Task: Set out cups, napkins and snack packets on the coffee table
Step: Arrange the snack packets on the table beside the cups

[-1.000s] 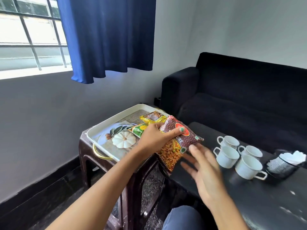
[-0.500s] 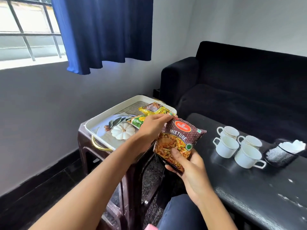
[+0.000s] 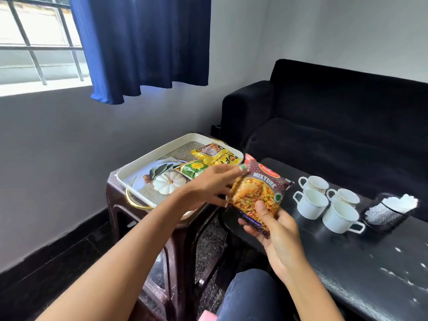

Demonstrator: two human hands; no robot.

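Right grip (image 3: 275,230) pinched brown "MIXTURE" packet (image 3: 259,193); left grip (image 3: 208,186) loose, fingers straight at packet's 9 o'clock. Four cups (image 3: 324,200), napkin holder (image 3: 389,212) at 3 o'clock on bench (image 3: 370,274).

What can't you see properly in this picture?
- Head view: the left hand is blurred, so its hold on the brown mixture packet is unclear.
- The green packet on the tray is partly behind that hand.
- The right hand covers the mixture packet's bottom edge.
- The yellow packet has print too small to read.
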